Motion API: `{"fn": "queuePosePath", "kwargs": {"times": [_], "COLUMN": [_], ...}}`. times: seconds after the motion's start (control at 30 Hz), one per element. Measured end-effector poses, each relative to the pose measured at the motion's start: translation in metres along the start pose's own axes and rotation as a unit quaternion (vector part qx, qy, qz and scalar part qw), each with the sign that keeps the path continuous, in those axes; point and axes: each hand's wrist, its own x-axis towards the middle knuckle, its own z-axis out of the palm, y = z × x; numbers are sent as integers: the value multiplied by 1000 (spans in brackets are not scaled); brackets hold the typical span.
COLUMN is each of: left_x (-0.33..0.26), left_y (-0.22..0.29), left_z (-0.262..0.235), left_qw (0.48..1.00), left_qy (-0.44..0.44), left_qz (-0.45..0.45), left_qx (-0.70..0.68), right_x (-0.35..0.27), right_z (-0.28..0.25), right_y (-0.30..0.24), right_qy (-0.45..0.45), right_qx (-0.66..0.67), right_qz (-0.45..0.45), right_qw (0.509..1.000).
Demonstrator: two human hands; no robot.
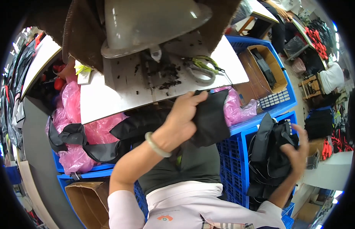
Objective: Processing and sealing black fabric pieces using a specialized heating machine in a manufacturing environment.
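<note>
My left hand (183, 120), with a pale bangle at its wrist, is closed on a black fabric piece (212, 120) at the front edge of the white table (105, 99). The fabric hangs down in front of my lap. Off to the right, my right hand (296, 150) is raised with its fingers apart and nothing in it. It is beside a pile of black fabric pieces (267, 152) in a blue crate (244, 168). A long black fabric strip (103, 150) trails to the left over pink plastic bags (72, 103).
Scissors with grey handles (202, 78) lie on the table among dark scraps (168, 78), below a translucent plastic cover (154, 26). A cardboard box (277, 68) stands in another blue crate at the back right. Other people (332, 78) are farther off.
</note>
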Motion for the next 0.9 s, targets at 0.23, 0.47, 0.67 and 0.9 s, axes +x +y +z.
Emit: {"fn": "queuePosePath", "kwargs": {"times": [0.23, 0.47, 0.67, 0.9], "left_x": [-5, -33, -41, -30], "left_y": [-58, -137, -78, -28], "left_z": [-14, 13, 65, -23], "left_qw": [864, 769, 787, 644], "left_qy": [-144, -279, -315, -128], "left_qz": [269, 204, -185, 284], "left_qx": [400, 539, 496, 699], "right_x": [10, 69, 15, 35], "right_z": [119, 14, 19, 117], "right_y": [-34, 57, -33, -77], "right_qy": [-80, 185, -176, -223], "right_qx": [532, 294, 143, 248], "right_qz": [36, 15, -251, -253], "right_qw": [842, 938, 941, 908]}}
